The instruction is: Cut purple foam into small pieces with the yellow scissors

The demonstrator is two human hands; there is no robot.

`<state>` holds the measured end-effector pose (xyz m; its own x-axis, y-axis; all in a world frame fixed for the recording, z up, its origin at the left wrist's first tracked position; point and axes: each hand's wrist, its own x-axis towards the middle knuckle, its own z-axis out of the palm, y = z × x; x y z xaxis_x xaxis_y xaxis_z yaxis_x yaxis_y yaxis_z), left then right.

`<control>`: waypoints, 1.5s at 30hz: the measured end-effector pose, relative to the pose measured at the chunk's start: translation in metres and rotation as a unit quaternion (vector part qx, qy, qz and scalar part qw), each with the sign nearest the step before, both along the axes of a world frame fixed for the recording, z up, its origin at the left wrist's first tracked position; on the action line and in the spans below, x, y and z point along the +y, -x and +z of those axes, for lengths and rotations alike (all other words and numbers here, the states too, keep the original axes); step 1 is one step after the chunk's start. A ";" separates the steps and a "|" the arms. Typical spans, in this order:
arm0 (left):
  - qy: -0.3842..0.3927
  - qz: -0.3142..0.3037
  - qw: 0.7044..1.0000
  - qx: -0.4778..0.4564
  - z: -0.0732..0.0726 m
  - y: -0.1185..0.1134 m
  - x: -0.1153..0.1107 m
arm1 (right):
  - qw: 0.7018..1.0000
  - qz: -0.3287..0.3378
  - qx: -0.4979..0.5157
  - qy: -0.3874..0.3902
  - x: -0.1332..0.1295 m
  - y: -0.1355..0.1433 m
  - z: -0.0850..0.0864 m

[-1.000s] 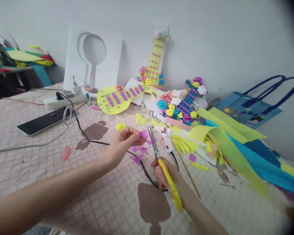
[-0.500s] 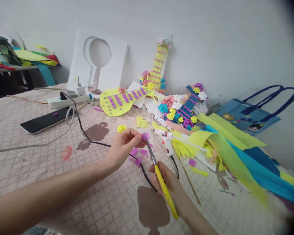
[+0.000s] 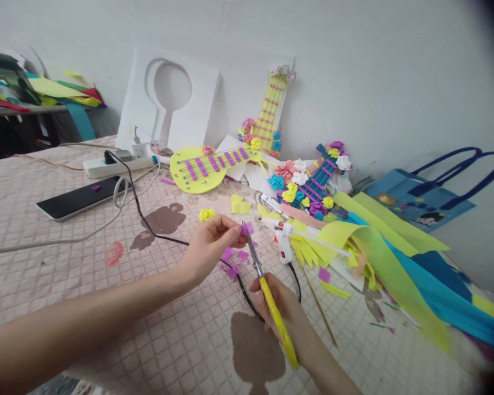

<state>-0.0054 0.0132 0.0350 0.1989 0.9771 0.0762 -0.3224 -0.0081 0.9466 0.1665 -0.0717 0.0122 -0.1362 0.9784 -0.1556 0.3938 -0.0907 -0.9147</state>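
Pinched between the thumb and fingers of my left hand (image 3: 214, 241) is a small purple paper piece (image 3: 247, 227). My right hand (image 3: 282, 304) is wrapped round the yellow handles of the scissors (image 3: 276, 312), whose blade tips are at the purple piece. Beneath and beside the hands lie several purple scraps (image 3: 232, 272). A yellow paper flower (image 3: 206, 214) rests just beyond my left hand. The white glue gun (image 3: 284, 247) lies to the right of the scissors' blades.
Behind are a yellow paper guitar (image 3: 197, 170), a blue one with flowers (image 3: 319, 178) and a white cut-out board (image 3: 209, 99). A phone (image 3: 80, 200) and power strip (image 3: 94, 167) lie left, crepe paper (image 3: 399, 263) and a blue bag (image 3: 428, 192) right. A stick (image 3: 321, 307) is near my right hand.
The view has shifted slightly, so the background sits a little further right. Both hands keep nearly the same pose, with the scissors still at the purple piece.
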 end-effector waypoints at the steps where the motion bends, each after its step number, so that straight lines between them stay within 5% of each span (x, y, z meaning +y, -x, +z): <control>1: -0.001 0.000 1.000 0.000 0.000 0.000 0.000 | 1.000 -0.002 0.003 0.002 0.000 0.000 0.001; 16: 0.010 -0.005 1.000 0.001 0.001 0.000 0.002 | 0.999 -0.027 0.005 0.020 0.001 0.004 0.002; 27: 0.021 -0.009 1.000 -0.004 0.001 0.002 0.005 | 0.999 -0.011 0.029 0.028 0.003 0.000 -0.013; 35: 0.107 -0.179 0.977 0.051 -0.010 0.000 0.002 | 0.975 -0.101 0.188 0.061 0.007 -0.002 -0.003; 40: 0.090 -0.268 0.953 0.106 -0.015 -0.002 -0.003 | 0.971 -0.152 0.185 0.005 0.010 -0.005 0.006; 45: 0.061 -0.290 0.946 0.134 -0.019 -0.004 -0.005 | 0.970 -0.151 0.190 0.004 0.008 -0.005 0.009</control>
<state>-0.0016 0.0085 0.0163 0.7010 0.6954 -0.1582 0.0116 0.2107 0.9775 0.1719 -0.0638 0.0216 0.1076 0.9816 -0.1578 -0.0168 -0.1569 -0.9875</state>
